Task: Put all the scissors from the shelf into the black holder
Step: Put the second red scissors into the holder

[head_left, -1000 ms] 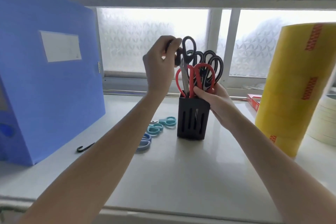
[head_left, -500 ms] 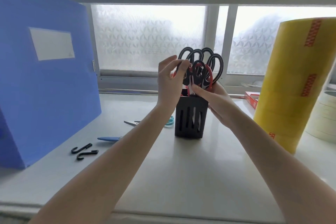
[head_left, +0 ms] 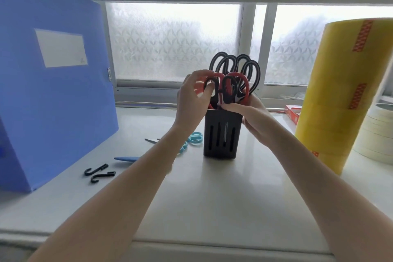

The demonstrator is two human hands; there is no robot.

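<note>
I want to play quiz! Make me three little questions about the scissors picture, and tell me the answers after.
1. True or false: the black holder lies on its side.
2. What colour are the scissors still lying on the shelf?
   A. light blue
   B. yellow
   C. green
3. Fill in: the left hand pinches a black-handled pair that is going into the ____.

Key
1. False. It stands upright, scissor handles sticking out of the top.
2. A. They lie left of the holder, partly behind the left arm.
3. Holder. The right hand steadies it at the rim.
</note>
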